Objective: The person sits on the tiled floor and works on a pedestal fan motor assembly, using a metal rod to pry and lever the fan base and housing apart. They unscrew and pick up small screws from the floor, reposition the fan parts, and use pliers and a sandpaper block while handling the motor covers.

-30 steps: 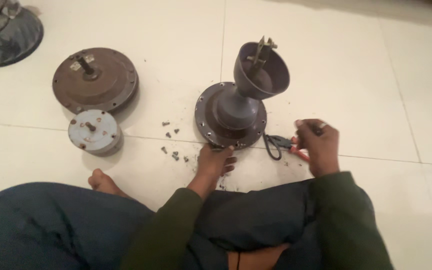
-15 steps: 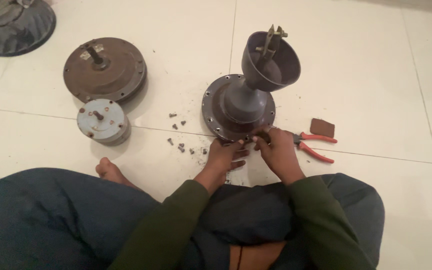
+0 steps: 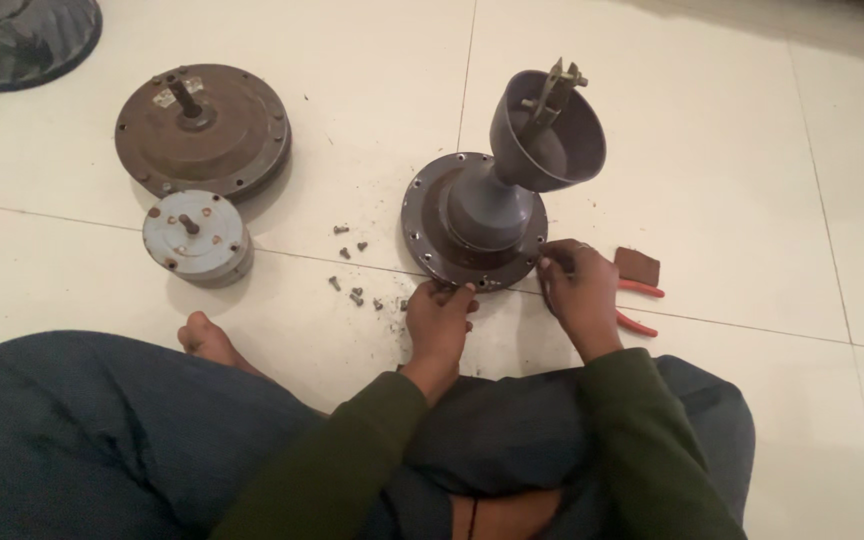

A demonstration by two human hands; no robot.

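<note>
Hands, left [image 3: 439, 312] and right [image 3: 577, 285], pinch the near rim of the grey fan housing [image 3: 475, 228] just ahead.

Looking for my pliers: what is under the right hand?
Red plier handles stick out from under the right hand, beside a brown block. The plier head is covered by the hand.

The right hand [image 3: 577, 290] left the pliers [image 3: 637, 305] for the motor housing's [image 3: 474, 220] rim.

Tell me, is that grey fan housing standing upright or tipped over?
Upright: the grey fan housing rests flat on its round flange, cup tilted slightly above.
</note>
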